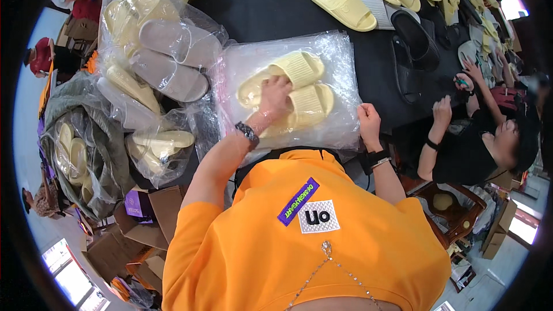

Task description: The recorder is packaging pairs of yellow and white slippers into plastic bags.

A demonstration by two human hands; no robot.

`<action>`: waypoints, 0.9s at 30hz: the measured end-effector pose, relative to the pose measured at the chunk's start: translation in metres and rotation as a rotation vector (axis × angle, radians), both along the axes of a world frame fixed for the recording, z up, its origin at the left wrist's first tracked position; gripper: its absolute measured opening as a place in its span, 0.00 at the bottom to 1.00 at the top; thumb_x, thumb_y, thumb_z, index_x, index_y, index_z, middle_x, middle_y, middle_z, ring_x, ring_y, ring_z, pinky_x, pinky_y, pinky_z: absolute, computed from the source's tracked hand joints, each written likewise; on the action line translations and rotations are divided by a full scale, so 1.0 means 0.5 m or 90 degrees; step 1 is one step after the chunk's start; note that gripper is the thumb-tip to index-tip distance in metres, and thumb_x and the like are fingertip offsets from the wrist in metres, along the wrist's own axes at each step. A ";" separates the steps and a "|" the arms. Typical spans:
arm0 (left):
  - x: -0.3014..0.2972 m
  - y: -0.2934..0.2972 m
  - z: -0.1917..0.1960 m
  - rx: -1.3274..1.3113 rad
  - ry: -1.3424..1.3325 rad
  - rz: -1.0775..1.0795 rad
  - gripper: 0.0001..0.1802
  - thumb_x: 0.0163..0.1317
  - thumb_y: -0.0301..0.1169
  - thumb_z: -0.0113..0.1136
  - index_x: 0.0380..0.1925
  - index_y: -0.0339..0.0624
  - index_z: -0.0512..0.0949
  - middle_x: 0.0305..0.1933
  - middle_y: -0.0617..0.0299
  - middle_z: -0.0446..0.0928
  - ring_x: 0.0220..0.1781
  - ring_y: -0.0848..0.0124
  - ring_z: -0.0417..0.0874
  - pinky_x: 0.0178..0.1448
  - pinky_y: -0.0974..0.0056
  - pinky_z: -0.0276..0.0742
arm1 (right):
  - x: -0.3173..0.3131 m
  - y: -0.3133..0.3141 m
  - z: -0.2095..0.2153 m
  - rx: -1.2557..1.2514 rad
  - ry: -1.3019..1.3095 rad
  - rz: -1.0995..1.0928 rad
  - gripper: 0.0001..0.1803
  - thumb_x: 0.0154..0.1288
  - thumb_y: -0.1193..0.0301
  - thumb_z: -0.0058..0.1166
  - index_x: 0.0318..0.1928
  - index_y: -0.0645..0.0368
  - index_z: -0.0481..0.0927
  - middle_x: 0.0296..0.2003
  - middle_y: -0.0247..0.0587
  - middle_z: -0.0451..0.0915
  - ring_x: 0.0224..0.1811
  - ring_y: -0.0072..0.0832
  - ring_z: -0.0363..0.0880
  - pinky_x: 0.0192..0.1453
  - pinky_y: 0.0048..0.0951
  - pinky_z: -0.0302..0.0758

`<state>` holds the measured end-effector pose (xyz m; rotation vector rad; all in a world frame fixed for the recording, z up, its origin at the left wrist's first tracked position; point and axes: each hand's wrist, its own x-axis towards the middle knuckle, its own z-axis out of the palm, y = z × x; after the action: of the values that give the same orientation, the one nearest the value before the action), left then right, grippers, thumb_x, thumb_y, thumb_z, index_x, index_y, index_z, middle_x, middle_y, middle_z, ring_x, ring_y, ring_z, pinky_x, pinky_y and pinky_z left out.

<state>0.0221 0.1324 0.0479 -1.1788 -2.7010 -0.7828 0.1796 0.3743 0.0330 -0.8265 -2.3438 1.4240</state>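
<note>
A pair of pale yellow slippers (309,102) with ribbed straps lies side by side on a stack of clear plastic bags (341,60) in front of me. My left hand (276,97) reaches across them, its slightly blurred fingers curled at the inner edges between the two. Whether that hand is inside the top bag or above it, I cannot tell. At the stack's right edge, my right hand (368,118) is closed, thumb and fingers pinching the plastic bag's rim.
Bagged grey slippers (170,75) and bagged yellow ones (151,3) are heaped at left. Black slippers (416,40) and loose yellow slippers (343,7) lie at the far right on the dark table (265,14). A co-worker in black (475,150) sits at right. Cardboard boxes (164,210) stand lower left.
</note>
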 end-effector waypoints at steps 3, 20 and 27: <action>-0.012 -0.080 -0.049 -0.084 0.003 -0.027 0.17 0.39 0.26 0.55 0.35 0.44 0.74 0.43 0.58 0.70 0.50 0.57 0.68 0.51 0.53 0.62 | -0.008 0.001 -0.004 -0.001 0.015 -0.005 0.09 0.61 0.70 0.50 0.33 0.65 0.74 0.20 0.30 0.71 0.23 0.15 0.66 0.28 0.21 0.65; 0.005 -0.353 0.042 0.515 -0.254 0.431 0.20 0.56 0.32 0.56 0.48 0.34 0.71 0.45 0.59 0.75 0.45 0.68 0.76 0.47 0.66 0.72 | -0.017 0.023 -0.014 -0.028 0.076 -0.116 0.09 0.63 0.69 0.51 0.38 0.63 0.74 0.23 0.28 0.71 0.25 0.15 0.64 0.30 0.20 0.65; -0.015 -0.351 0.206 0.685 -0.082 0.395 0.20 0.60 0.36 0.51 0.46 0.30 0.70 0.41 0.55 0.76 0.38 0.70 0.80 0.39 0.65 0.78 | 0.012 -0.030 0.042 -0.188 0.115 0.039 0.19 0.60 0.80 0.44 0.53 0.60 0.63 0.35 0.33 0.70 0.30 0.16 0.69 0.34 0.17 0.69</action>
<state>0.0145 -0.0431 0.1506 -0.0470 -1.9131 -1.8034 0.1858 0.3595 0.0540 -0.6668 -2.0716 1.8190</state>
